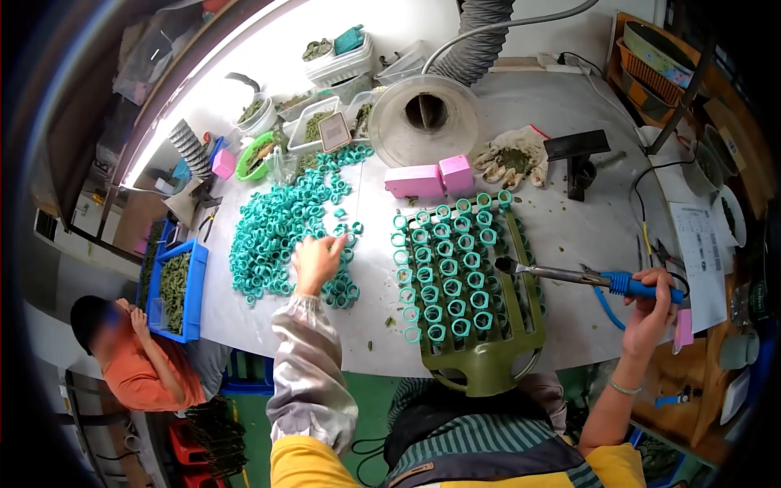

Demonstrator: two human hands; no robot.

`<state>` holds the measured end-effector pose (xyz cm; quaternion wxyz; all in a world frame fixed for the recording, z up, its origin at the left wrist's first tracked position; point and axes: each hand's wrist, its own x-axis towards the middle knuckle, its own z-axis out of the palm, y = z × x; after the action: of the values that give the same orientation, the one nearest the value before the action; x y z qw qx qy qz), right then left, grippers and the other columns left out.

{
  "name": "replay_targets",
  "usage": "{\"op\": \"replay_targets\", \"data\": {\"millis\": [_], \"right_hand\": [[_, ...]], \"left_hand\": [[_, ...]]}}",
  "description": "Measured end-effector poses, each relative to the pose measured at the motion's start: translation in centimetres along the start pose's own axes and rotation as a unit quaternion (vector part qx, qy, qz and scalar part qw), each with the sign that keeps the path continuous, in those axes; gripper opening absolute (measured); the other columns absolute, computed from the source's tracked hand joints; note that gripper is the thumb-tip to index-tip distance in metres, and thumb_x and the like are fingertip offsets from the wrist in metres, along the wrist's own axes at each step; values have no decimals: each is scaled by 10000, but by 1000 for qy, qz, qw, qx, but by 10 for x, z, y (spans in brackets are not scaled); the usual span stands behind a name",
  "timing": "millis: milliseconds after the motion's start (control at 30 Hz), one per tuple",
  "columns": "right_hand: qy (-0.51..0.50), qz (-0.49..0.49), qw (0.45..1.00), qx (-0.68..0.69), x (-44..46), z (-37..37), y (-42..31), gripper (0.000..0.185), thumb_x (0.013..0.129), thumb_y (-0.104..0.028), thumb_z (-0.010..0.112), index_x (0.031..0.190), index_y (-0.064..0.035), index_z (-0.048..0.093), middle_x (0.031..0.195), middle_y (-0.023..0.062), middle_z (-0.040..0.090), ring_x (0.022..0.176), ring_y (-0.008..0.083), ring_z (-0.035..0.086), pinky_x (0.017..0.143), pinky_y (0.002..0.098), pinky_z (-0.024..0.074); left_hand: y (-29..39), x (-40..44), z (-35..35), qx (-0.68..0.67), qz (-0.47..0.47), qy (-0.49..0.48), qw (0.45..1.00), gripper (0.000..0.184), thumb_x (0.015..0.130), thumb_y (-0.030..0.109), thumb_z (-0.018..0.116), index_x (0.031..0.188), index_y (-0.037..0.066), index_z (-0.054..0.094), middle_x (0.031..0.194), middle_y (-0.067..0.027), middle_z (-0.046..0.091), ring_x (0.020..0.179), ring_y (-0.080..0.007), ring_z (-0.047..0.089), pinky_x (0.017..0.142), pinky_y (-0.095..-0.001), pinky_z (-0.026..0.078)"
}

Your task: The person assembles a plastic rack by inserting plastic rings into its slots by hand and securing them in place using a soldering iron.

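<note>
My left hand [317, 262] is at the right side of a heap of small teal rings [272, 232]. Its thumb and fingers come together at one teal ring [351, 241]. My right hand [652, 307] is wrapped round the blue handle of a corded soldering iron [561, 275], whose metal shaft points left and ends in a wide dark tip. Below that tip is an olive-green plastic rack [480, 370], its long slats partly covered by rows of upright teal rings [448, 267]. The rack leans at the table's front edge, against my lap.
Behind the rack stand pink blocks [412, 180], a funnel-shaped extractor hood [390, 122], a soiled glove [514, 159] and a black stand [578, 154]. Tubs [313, 126] of green pieces line the back. At left, another person [150, 358] sits near a blue crate [191, 297].
</note>
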<state>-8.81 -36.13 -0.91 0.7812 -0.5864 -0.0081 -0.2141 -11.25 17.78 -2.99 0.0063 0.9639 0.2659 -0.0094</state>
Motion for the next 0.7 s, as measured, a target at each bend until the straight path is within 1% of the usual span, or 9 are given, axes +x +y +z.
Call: {"op": "replay_targets", "data": {"millis": [33, 100, 200, 300, 400, 433, 500, 600, 700], "right_hand": [[1, -2, 1000, -2, 0, 0, -1, 224, 970, -234, 543, 836, -62, 592, 890, 47, 606, 846, 144, 604, 508, 256, 465], [1, -6, 1000, -8, 0, 2, -3, 224, 967, -242, 547, 836, -66, 591, 888, 43, 603, 850, 142, 604, 507, 254, 462], [-2, -11, 1000, -16, 1, 5, -6, 225, 964, -252, 551, 836, -71, 591, 885, 38, 600, 852, 143, 605, 506, 253, 459], [1, -10, 1000, -19, 1, 6, -7, 227, 965, -254, 550, 835, -72, 591, 885, 36, 599, 853, 144, 605, 506, 253, 459], [1, -10, 1000, -19, -1, 4, -8, 233, 969, -247, 545, 832, -65, 590, 885, 41, 599, 854, 147, 606, 508, 255, 461], [-1, -8, 1000, -18, 0, 3, -8, 235, 971, -243, 543, 830, -61, 589, 887, 43, 600, 854, 148, 607, 509, 256, 463], [-2, -9, 1000, -19, 0, 1, -9, 239, 973, -235, 541, 827, -52, 590, 890, 49, 603, 852, 151, 608, 512, 259, 466], [-1, -13, 1000, -20, -1, 1, -9, 243, 974, -222, 546, 825, -36, 594, 893, 62, 611, 844, 162, 612, 517, 269, 476], [-12, -25, 999, -19, -2, 2, -10, 237, 974, -214, 548, 829, -32, 594, 887, 69, 611, 844, 172, 615, 521, 276, 482]], "left_hand": [[8, 10, -7, 30, -9, 21, 999, 420, 935, 511, 571, 1093, 149, 714, 1088, -194, 633, 1041, -403, 564, 920, -507, 432], [-7, 52, 23, -71, 77, 167, 980, 233, 906, 279, 657, 1063, 111, 696, 1072, -192, 630, 1006, -399, 569, 875, -479, 469], [-4, 88, 40, -163, 202, 198, 945, 293, 820, 41, 659, 1107, 97, 654, 1049, -164, 645, 1018, -376, 600, 884, -447, 488], [3, 89, 41, -154, 197, 145, 957, 185, 806, 17, 636, 951, 78, 733, 967, -163, 680, 901, -360, 657, 843, -427, 521], [11, 81, 41, -266, 101, 150, 947, 184, 841, 12, 607, 920, 69, 763, 964, -148, 684, 856, -309, 693, 792, -359, 542], [15, 74, 34, -478, 40, 35, 877, 228, 894, 18, 585, 1058, 46, 742, 924, -80, 678, 870, -203, 697, 774, -273, 532], [30, 46, 9, -604, 34, -71, 793, 248, 919, 40, 622, 1153, 16, 699, 994, -40, 640, 921, -125, 657, 784, -230, 514], [72, -10, -29, -557, 168, -69, 810, 303, 886, 8, 675, 1188, 23, 681, 1189, -46, 583, 958, -111, 619, 820, -222, 496], [123, -61, -41, -480, 286, -29, 829, 315, 889, -10, 658, 1199, 46, 665, 1131, -70, 607, 882, -131, 626, 742, -249, 517]]}}
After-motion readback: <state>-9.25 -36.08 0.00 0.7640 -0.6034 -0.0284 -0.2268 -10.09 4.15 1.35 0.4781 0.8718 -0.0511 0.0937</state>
